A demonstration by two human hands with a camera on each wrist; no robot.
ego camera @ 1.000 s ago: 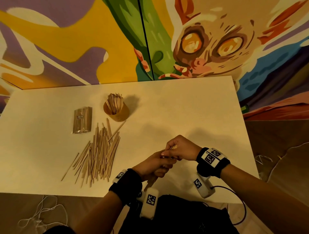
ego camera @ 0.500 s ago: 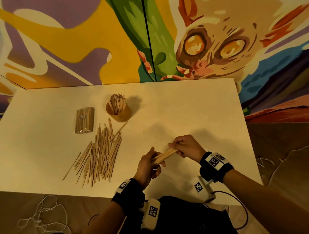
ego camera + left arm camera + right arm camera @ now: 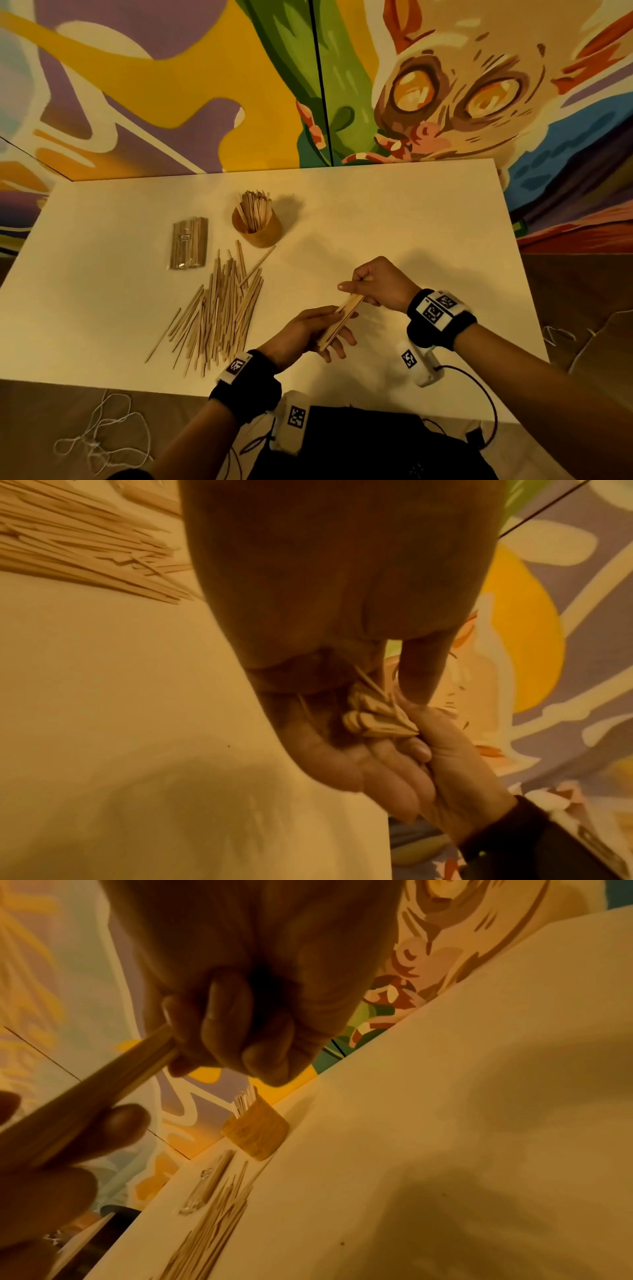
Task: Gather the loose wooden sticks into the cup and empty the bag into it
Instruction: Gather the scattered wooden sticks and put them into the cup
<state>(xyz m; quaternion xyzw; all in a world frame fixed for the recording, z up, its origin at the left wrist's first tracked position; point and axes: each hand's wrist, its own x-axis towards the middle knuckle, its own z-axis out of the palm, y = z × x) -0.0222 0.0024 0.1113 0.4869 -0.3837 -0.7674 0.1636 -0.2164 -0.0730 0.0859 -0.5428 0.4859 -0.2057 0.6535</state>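
Note:
A round wooden cup (image 3: 262, 233) stands at the table's back left with several sticks upright in it. To its left lies a clear bag (image 3: 189, 243) full of sticks. A spread pile of loose wooden sticks (image 3: 219, 308) lies in front of both. Near the front edge I hold a small bundle of sticks (image 3: 342, 318) above the table between both hands. My left hand (image 3: 318, 330) holds its near end, thumb on top and fingers under. My right hand (image 3: 359, 287) grips the far end in curled fingers (image 3: 219, 1031). The cup (image 3: 255, 1129) shows behind them.
The white table (image 3: 394, 212) has bare surface on its right half and along the back. A painted wall rises right behind it. White cords (image 3: 99, 435) lie on the floor at the front left, and a black cable (image 3: 479, 387) hangs over the front edge.
A second ago both hands were clasped together over the sticks. They have drawn apart and moved slightly away from me, and the bundle now shows slanted between them.

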